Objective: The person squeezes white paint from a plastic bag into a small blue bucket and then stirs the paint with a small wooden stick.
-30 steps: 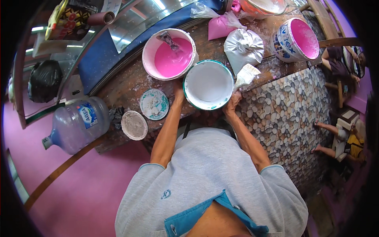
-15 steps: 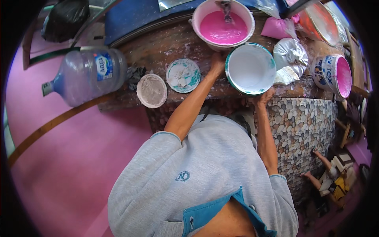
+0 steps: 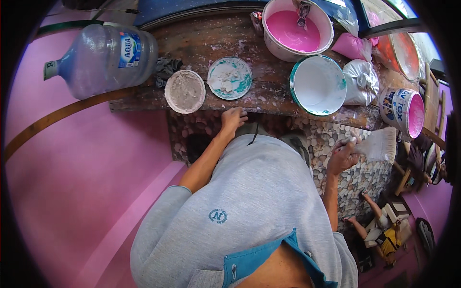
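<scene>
My right hand (image 3: 343,156) is closed around the handle of a wide, pale-bristled paintbrush (image 3: 379,145), held off the bench's near edge with the bristles toward the right. The handle is mostly hidden by my fingers. At the near edge of the wooden bench (image 3: 269,72), my left hand (image 3: 233,121) has its fingers curled together, with nothing visible in them. Between my hands and farther off stands a white bucket with a green-smeared rim (image 3: 319,85), white inside. Behind it, a larger white bucket (image 3: 274,45) contains pink paint, and a metal-ended tool leans in it.
On the bench are a crusted round tub (image 3: 185,91), a green-smeared lid with white powder (image 3: 229,78), a silvery bag (image 3: 359,81) and a pink bag (image 3: 353,46). A tipped pink-stained bucket (image 3: 416,115) and a large water jug (image 3: 103,60) flank these. Another person (image 3: 386,235) sits lower right.
Both hands have left the white bucket. My left hand drew back to the bench's near edge; my right hand swung outward to the right with the paintbrush. The camera view shifted slightly.
</scene>
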The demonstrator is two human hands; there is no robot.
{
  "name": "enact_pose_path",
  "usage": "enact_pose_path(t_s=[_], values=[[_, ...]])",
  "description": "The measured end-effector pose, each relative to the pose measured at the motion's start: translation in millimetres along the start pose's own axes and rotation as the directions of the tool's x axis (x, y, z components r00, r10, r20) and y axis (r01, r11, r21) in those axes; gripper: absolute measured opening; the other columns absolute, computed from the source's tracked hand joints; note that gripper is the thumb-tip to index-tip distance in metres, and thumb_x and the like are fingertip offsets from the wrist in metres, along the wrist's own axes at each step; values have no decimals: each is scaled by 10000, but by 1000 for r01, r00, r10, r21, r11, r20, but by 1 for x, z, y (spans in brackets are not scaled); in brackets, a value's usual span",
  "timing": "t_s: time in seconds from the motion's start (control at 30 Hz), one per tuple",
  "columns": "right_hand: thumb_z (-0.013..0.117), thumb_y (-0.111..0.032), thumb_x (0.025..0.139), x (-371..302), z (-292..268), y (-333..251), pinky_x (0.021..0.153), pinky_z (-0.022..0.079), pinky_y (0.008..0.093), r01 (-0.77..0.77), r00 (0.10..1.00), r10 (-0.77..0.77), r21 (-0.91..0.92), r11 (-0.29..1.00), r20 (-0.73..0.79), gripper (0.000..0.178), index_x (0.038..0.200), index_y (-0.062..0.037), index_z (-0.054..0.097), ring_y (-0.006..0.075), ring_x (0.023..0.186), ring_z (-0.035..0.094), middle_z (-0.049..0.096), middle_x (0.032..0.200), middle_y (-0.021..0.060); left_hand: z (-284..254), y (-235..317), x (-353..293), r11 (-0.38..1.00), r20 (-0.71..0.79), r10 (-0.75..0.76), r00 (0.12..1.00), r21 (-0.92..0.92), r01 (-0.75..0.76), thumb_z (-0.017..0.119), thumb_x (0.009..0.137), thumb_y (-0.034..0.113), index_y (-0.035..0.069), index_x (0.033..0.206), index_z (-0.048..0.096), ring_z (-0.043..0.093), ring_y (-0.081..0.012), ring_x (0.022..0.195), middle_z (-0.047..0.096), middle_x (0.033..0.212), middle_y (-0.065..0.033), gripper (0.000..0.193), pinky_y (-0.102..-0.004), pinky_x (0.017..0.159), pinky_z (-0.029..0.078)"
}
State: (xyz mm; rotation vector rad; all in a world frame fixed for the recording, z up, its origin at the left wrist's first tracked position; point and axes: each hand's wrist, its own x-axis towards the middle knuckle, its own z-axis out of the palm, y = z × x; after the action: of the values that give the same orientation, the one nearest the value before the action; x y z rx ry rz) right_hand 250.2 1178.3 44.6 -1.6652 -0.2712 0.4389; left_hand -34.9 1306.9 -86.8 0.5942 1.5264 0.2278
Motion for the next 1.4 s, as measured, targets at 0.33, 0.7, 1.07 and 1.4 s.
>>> enact_pose_path(t_s=[0.33,0.7,1.07,1.4], values=[[662,-113,740,-25,87,27,578,489,324,422,643,-85,-259,869,761,248,953,10,632,271,631,638,641,760,163,-10,1,45,820,-72,-63,995,-572,10,547,879,237,51,1034,528,623,-217,921,606,1028,-99,243,-324,737,502],[616,-232,790,-35,159,147,734,493,439,617,537,-114,-298,728,836,344,1029,15,612,380,842,608,615,928,210,-44,22,54,781,-144,70,987,-608,-144,542,886,192,20,1095,514,606,-241,977,598,1073,-107,272,-358,834,463],[610,-170,759,-44,161,132,796,442,438,785,530,-345,-294,545,775,161,813,-18,613,337,919,527,543,896,194,-66,-20,10,943,-210,102,972,-290,-162,547,898,178,1,1190,495,622,-231,942,598,1091,-104,345,-303,782,487],[595,-38,773,51,-47,66,612,488,370,475,879,-358,-647,596,315,95,861,-22,626,298,678,604,598,749,138,-25,12,-23,916,-91,395,914,112,-385,557,888,122,-30,1169,516,621,-162,866,608,1026,-101,323,-270,755,484]])
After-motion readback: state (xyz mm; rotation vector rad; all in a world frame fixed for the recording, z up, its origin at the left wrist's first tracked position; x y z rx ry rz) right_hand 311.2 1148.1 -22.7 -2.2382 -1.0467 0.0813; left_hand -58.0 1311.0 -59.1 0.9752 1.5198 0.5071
